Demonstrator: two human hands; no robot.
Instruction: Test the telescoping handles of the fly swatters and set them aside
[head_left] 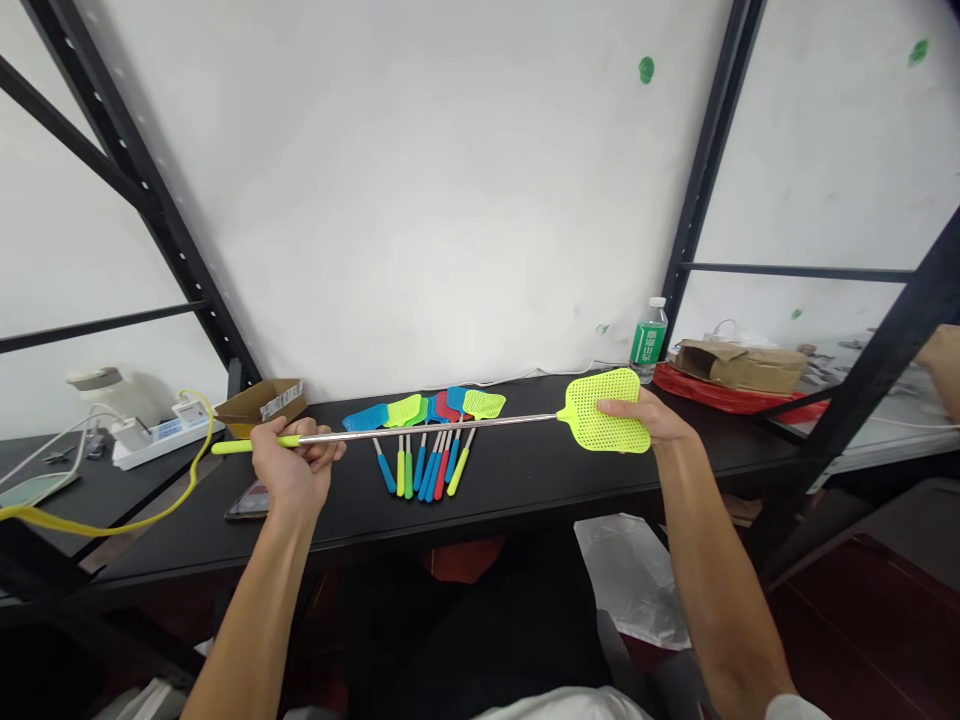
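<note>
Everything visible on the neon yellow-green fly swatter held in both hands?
The neon yellow-green fly swatter has a perforated, rounded-square, plastic-looking paddle, a long thin silvery metal-looking rod and a slim matching handle. It is held nearly level above the black tabletop, handle left, paddle right and slightly higher. The left hand grips the handle near the rod; the right hand pinches the paddle's outer edge, thumb on the visible face.

Looking like a workshop or packing station. Black slotted-metal uprights are framing a long black surface; a scuffed white wall is standing behind. Same-type fly swatters are lying in a batch, a power strip is sitting left, an open cardboard box is lying far right.
</note>
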